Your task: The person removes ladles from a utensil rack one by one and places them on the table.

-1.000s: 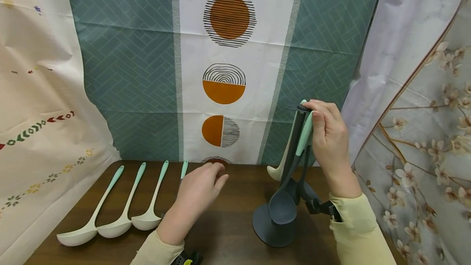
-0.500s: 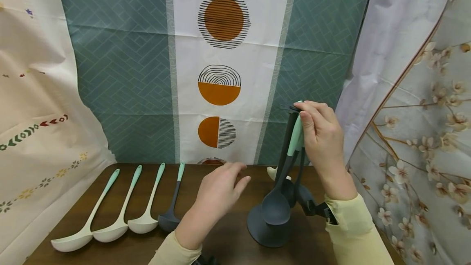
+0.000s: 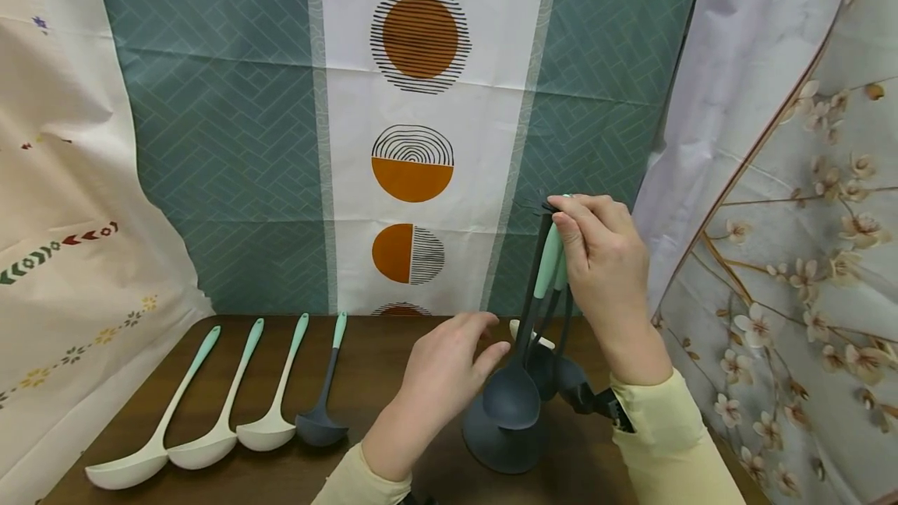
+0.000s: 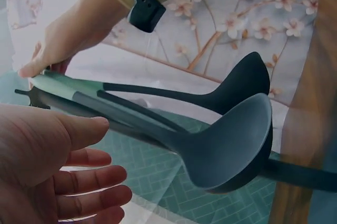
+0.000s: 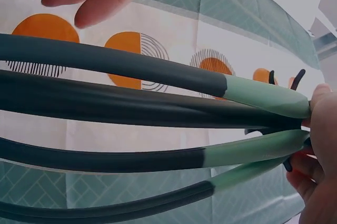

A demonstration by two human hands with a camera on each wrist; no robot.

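Observation:
A dark utensil stand (image 3: 491,450) with a round base stands at the right of the table. Several mint-handled utensils hang around its pole, among them a dark ladle (image 3: 510,400) facing front and a cream-headed utensil (image 3: 515,328), mostly hidden behind. My right hand (image 3: 609,267) grips the stand's top, its thumb beside a mint handle (image 5: 263,95) and its fingers behind. Just left of the hanging ladle, my left hand (image 3: 449,372) holds nothing; its fingers are loosely bent and apart from the ladle bowl (image 4: 237,145).
Three cream ladles with mint handles, the leftmost cream ladle (image 3: 129,470) among them, lie in a row on the brown table (image 3: 379,341). A dark ladle (image 3: 321,427) ends that row. Cloths hang behind, and a floral curtain (image 3: 793,318) borders the right side.
My left hand has moved right, from beside the lying dark ladle toward the stand. The hanging utensils have turned about the pole under my right hand, the cream-headed one passing further behind.

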